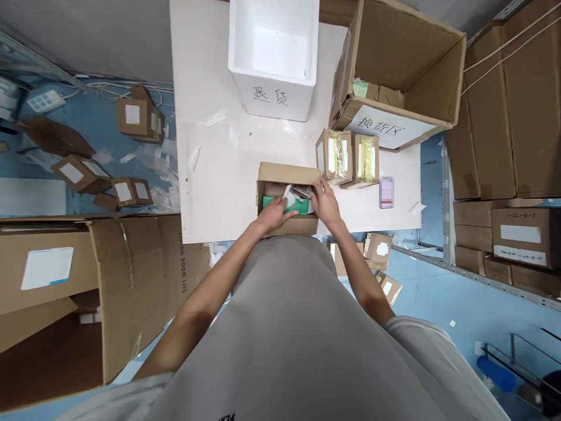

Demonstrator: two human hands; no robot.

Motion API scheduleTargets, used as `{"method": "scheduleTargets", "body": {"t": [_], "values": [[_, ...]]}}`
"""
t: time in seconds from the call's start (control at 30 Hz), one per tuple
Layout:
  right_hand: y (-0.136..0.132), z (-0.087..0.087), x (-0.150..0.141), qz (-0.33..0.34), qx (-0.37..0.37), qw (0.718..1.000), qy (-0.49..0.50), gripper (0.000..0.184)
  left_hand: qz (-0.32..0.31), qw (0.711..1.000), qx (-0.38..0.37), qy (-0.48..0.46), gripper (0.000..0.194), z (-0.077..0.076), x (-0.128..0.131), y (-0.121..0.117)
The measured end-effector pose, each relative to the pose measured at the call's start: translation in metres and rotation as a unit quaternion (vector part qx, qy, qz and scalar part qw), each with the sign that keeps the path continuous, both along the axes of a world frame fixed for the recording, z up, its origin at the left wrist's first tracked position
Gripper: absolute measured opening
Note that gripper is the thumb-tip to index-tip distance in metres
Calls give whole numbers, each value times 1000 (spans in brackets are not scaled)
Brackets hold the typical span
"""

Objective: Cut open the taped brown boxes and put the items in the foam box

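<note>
An opened cardboard box [287, 173] stands at the front edge of the white table, its far flap raised. Inside lies a green box [300, 206] with white and grey wrapping [288, 192] on top of it. My left hand [272, 215] reaches in over the near side, its thumb and fingers closed about the left part of the green box. At the right wall of the cardboard box, my right hand [326, 204] grips the edge, thumb inside and fingers outside. Its fingertips are partly hidden.
Behind stand a white foam bin [274, 96] and a large open carton [412, 64]. Two taped small boxes [335, 156] sit right of my work, near a phone-like pink object [386, 193]. A big carton [135, 280] stands at left; parcels [135, 120] lie on the floor.
</note>
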State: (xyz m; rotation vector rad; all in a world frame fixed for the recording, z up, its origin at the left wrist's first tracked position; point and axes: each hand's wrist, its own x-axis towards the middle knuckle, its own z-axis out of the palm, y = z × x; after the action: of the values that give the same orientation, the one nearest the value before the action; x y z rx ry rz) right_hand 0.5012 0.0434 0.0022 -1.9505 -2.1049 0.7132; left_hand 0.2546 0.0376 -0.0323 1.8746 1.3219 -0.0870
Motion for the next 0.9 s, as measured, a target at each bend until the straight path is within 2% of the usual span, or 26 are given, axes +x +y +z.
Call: {"method": "scheduleTargets", "body": {"t": [0.03, 0.1, 0.17, 0.2, 0.3, 0.37, 0.5, 0.57, 0.67, 0.77, 0.9], "values": [[-8, 0, 0, -8, -1, 1000, 8, 51, 6, 999, 5, -32, 65, -2, 0, 5], [-24, 0, -1, -18, 2, 1000, 20, 53, 27, 996, 27, -79, 73, -2, 1, 12], [-37, -2, -5, -20, 11, 999, 29, 53, 49, 994, 53, -83, 86, 2, 2, 18], [-43, -3, -8, -20, 15, 999, 31, 52, 64, 994, 63, -66, 85, 5, 3, 20], [-56, -7, -20, -22, 4, 999, 30, 45, 112, 989, 87, 31, 57, 15, 8, 25], [-62, -10, -27, -22, -12, 999, 33, 39, 113, 985, 92, 97, 43, 21, 10, 26], [-67, -15, -31, -26, -29, 998, 48, 34, 46, 980, 111, 159, 35, 28, 13, 25], [-68, -15, -29, -24, -29, 998, 55, 34, 19, 983, 122, 137, 36, 28, 14, 23], [-68, -14, -26, -18, -21, 997, 69, 33, -54, 989, 98, 94, 23, 25, 19, 23], [-66, -11, -25, -13, -18, 997, 73, 34, -121, 984, 92, 91, 31, 19, 26, 28], [-65, -8, -25, -2, -24, 998, 59, 35, -150, 977, 106, 109, 37, 13, 34, 37]]}}
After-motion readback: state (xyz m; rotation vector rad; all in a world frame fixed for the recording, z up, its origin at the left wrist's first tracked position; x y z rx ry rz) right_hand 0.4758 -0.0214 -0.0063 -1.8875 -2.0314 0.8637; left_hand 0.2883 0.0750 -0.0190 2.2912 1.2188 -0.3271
